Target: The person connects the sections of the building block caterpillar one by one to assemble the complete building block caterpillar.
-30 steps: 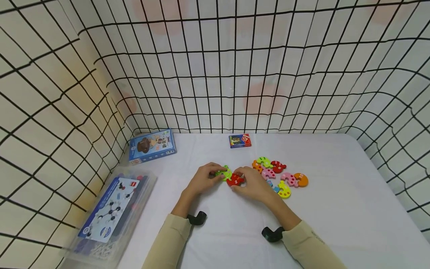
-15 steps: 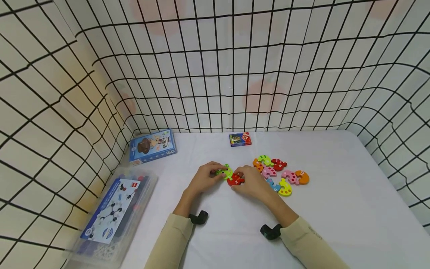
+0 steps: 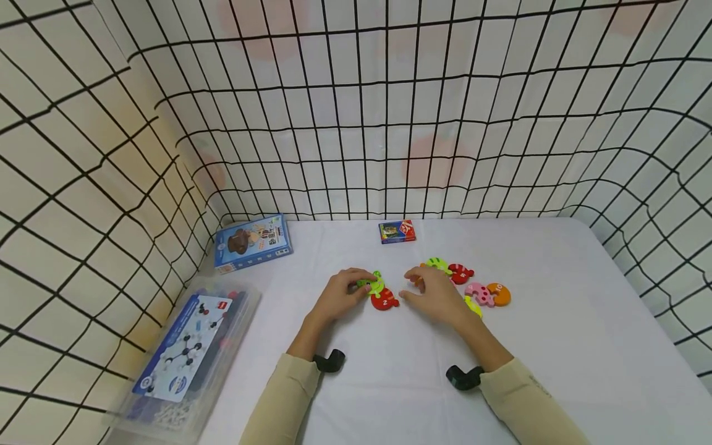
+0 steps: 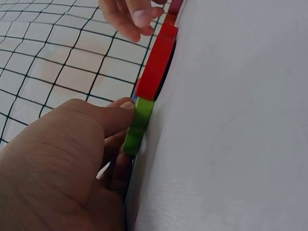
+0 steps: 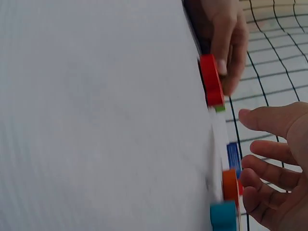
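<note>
My left hand [image 3: 338, 298] pinches a green animal-shaped puzzle piece [image 3: 376, 284] between thumb and fingers. Against its lower right edge lies a red puzzle piece [image 3: 384, 300] marked with a 2, flat on the white cloth. In the left wrist view the green piece [image 4: 139, 125] and the red piece [image 4: 158, 62] touch end to end. My right hand [image 3: 436, 298] hovers just right of the red piece, fingers parted around nothing. The right wrist view shows a gap between this hand [image 5: 274, 168] and the red piece [image 5: 211, 79].
Behind my right hand lie more puzzle pieces: green [image 3: 437, 264], red [image 3: 460, 273], pink [image 3: 479, 295], orange [image 3: 499, 295] and yellow [image 3: 473, 305], some partly hidden. A small card box [image 3: 397, 232], a blue box [image 3: 253, 242] and a clear plastic case [image 3: 183, 358] stand farther off. Black mesh surrounds the table.
My right hand has let go of the red piece and moved right, toward the other pieces. The left hand keeps its hold on the green piece; the red one sits slightly lower left.
</note>
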`<state>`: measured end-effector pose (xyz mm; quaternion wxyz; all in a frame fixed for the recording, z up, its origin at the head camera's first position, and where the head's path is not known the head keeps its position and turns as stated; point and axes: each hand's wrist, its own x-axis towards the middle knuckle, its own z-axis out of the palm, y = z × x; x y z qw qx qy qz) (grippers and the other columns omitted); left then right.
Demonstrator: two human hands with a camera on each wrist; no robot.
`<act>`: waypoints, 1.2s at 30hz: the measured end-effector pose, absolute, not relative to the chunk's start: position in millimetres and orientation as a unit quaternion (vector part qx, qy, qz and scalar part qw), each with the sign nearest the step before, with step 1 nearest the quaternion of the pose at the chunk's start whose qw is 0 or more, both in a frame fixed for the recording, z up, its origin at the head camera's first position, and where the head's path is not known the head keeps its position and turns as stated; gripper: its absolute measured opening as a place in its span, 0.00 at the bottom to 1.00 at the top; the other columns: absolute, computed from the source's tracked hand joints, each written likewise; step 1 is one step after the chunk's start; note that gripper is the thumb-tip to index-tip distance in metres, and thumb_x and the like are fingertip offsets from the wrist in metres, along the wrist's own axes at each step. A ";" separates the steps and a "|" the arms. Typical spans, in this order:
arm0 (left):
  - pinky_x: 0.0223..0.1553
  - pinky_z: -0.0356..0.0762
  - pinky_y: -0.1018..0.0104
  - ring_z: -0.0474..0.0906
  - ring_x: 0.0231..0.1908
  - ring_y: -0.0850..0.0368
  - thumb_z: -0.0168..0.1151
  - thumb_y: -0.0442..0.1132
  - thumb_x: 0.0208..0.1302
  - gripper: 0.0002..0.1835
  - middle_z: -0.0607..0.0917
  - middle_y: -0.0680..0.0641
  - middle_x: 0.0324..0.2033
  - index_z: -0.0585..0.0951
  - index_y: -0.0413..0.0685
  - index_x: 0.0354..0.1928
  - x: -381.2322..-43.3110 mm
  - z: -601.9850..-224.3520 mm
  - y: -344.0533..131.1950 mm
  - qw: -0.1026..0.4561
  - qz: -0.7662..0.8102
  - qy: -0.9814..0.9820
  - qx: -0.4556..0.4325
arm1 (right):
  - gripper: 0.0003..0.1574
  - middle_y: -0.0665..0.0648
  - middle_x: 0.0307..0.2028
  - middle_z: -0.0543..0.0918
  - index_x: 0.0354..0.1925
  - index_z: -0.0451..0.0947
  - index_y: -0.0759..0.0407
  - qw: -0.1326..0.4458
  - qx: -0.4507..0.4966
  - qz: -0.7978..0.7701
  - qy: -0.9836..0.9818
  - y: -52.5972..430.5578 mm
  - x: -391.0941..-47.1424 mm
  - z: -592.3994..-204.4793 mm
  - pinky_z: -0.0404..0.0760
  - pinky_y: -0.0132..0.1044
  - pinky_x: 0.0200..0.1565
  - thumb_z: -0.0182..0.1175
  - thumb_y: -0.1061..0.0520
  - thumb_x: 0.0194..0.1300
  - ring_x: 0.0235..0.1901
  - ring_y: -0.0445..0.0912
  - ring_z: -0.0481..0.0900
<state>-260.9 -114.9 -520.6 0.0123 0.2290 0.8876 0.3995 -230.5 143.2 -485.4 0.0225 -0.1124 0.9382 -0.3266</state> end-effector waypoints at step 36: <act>0.71 0.67 0.42 0.70 0.69 0.44 0.72 0.51 0.63 0.23 0.79 0.47 0.66 0.84 0.55 0.59 -258.0 -523.3 -112.9 0.001 0.371 0.901 0.226 | 0.32 0.62 0.61 0.79 0.62 0.78 0.58 0.053 -0.112 -0.285 0.950 173.3 -233.6 -492.0 0.75 0.60 0.67 0.73 0.52 0.63 0.63 0.58 0.72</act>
